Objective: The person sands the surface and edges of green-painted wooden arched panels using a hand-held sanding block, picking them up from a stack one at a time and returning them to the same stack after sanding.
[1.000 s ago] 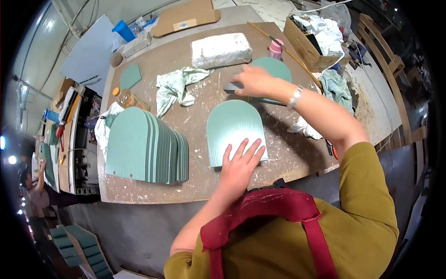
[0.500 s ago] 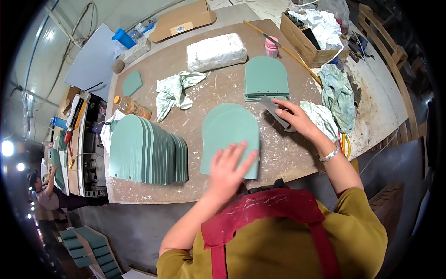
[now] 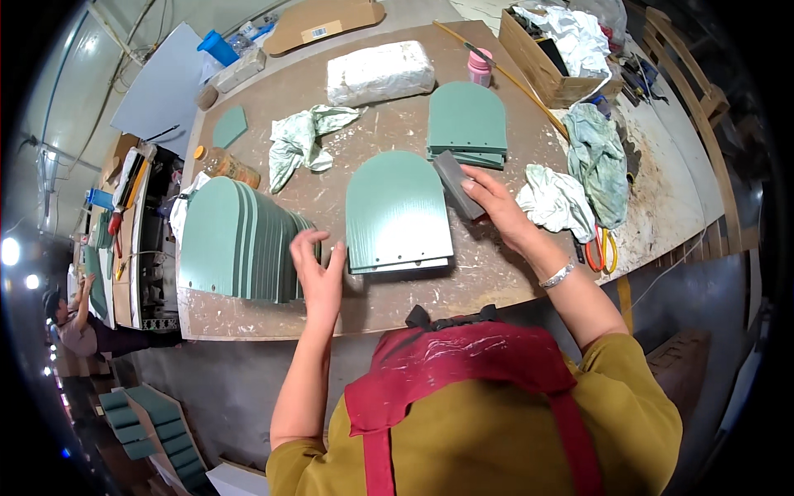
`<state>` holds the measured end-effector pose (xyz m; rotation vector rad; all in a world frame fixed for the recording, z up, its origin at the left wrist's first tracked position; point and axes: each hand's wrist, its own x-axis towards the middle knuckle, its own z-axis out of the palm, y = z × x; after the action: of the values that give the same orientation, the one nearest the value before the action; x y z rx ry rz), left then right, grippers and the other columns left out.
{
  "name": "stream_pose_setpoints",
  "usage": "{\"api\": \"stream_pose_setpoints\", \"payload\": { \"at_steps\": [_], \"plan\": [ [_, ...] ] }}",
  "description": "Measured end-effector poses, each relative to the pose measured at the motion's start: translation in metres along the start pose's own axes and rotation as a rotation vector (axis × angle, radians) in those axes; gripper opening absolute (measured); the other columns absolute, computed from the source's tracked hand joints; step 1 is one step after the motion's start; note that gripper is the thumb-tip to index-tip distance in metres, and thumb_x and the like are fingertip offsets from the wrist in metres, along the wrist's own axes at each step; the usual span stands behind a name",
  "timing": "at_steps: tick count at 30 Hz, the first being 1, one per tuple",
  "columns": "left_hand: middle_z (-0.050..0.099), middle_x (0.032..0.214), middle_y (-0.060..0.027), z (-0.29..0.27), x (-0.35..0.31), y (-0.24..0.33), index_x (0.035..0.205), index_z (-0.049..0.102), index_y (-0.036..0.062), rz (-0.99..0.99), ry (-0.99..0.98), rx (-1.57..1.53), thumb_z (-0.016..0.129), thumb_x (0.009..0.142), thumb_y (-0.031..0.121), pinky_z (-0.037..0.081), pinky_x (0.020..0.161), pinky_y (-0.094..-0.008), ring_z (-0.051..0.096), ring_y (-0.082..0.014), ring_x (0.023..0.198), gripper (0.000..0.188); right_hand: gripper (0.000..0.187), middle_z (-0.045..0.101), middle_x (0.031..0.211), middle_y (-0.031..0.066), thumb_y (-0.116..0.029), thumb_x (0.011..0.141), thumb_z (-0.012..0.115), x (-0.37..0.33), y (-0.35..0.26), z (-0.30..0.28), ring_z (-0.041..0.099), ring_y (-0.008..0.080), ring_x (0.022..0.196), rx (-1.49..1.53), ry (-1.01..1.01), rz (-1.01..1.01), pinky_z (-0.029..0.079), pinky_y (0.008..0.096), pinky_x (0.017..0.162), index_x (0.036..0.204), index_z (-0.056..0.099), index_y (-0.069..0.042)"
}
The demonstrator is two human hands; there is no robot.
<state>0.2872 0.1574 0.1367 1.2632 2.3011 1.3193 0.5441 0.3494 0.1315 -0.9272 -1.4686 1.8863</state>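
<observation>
A green arch-topped panel [image 3: 397, 215] with small holes along its straight edge lies in front of me. A white edge shows beneath its near side. My right hand [image 3: 496, 202] grips a grey sanding block [image 3: 457, 185] by the panel's upper right side. To the panel's left is my left hand [image 3: 317, 269], fingers bent and apart, holding nothing. Beside that hand stands a long row of matching green panels [image 3: 219, 240] on edge. A smaller pile of green panels [image 3: 467, 120] lies flat beyond my right hand.
Crumpled rags [image 3: 306, 140] lie on the brown worktable [image 3: 273, 318], more at right near orange-handled scissors [image 3: 602, 250]. A white wrapped bundle [image 3: 380, 72], pink bottle [image 3: 479, 68], long stick [image 3: 529, 89], orange-capped jar [image 3: 227, 167] and cardboard box [image 3: 550, 76] stand around. Another person [image 3: 78, 318] is far left.
My left hand has come off the panel and moved left, beside the row. The right hand has brought the sanding block closer to the panel. The view has shifted slightly.
</observation>
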Motion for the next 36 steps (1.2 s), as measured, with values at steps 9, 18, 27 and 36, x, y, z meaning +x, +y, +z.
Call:
{"api": "stream_pose_setpoints", "payload": {
  "at_steps": [9,18,27,36],
  "plan": [
    [0.044,0.149,-0.0173,0.081,0.080,0.054,0.143,0.051,0.0183,0.449,-0.159,0.658,0.058,0.095,0.045,0.035,0.108,-0.0555,0.037,-0.0394,0.140,0.055,0.061,0.052,0.137,0.0203,-0.040,0.093,0.066,-0.025,-0.022,0.009,0.056,0.0323,0.122,-0.566,0.071,-0.465,0.044,0.0407,0.104,0.144,0.051,-0.010],
    [0.052,0.138,-0.0172,0.084,0.087,0.059,0.143,0.050,0.0186,0.349,-0.358,0.558,0.052,0.098,0.043,0.041,0.099,-0.0536,0.049,-0.0380,0.126,0.051,0.057,0.055,0.118,0.0195,-0.033,0.090,0.069,-0.001,-0.007,-0.006,0.059,0.0376,0.109,-0.762,0.139,-0.401,0.049,0.0423,0.092,0.143,0.053,-0.016],
    [0.051,0.139,-0.0179,0.087,0.086,0.057,0.144,0.050,0.0186,0.340,-0.375,0.584,0.048,0.101,0.036,0.040,0.101,-0.0548,0.048,-0.0389,0.127,0.046,0.061,0.054,0.114,0.0189,-0.040,0.090,0.068,-0.008,0.004,-0.003,0.060,0.0361,0.100,-0.733,0.116,-0.311,0.051,0.0425,0.085,0.145,0.052,-0.020],
    [0.050,0.139,-0.0179,0.086,0.086,0.061,0.143,0.049,0.0169,0.347,-0.393,0.591,0.048,0.102,0.032,0.040,0.101,-0.0539,0.048,-0.0388,0.126,0.044,0.066,0.051,0.123,0.0252,-0.039,0.087,0.072,-0.055,0.023,0.000,0.062,0.0424,0.100,-0.865,0.011,-0.641,0.054,0.0456,0.083,0.146,0.050,-0.022]
  ]
}}
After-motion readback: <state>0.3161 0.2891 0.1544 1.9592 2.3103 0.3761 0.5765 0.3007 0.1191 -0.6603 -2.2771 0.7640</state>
